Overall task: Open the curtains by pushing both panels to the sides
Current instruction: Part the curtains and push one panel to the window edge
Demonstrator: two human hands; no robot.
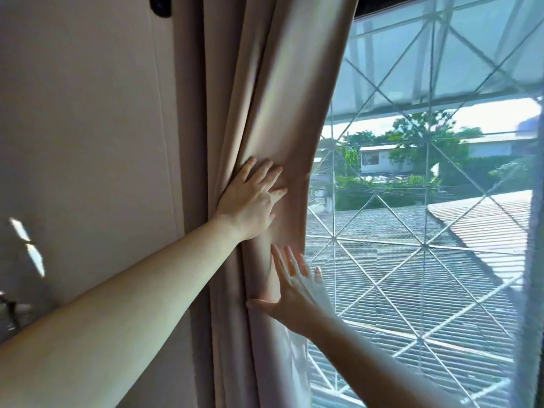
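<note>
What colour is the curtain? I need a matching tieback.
Plain beige-tan, no pattern, on the curtain; the head view shows it.

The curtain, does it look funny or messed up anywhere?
Nothing looks torn or damaged. The beige curtain is just bunched into folds by the wall, squeezed flat by the left hand and right hand.

Bright daylight came through the window (412,231) on the right, overexposing the sky above the trees. The wall (82,142) on the left sat dim, marked by two small sun patches. Wide-angle distortion bowed the curtain (282,113) and the edges; motion blur softened the outdoor scene.
</note>
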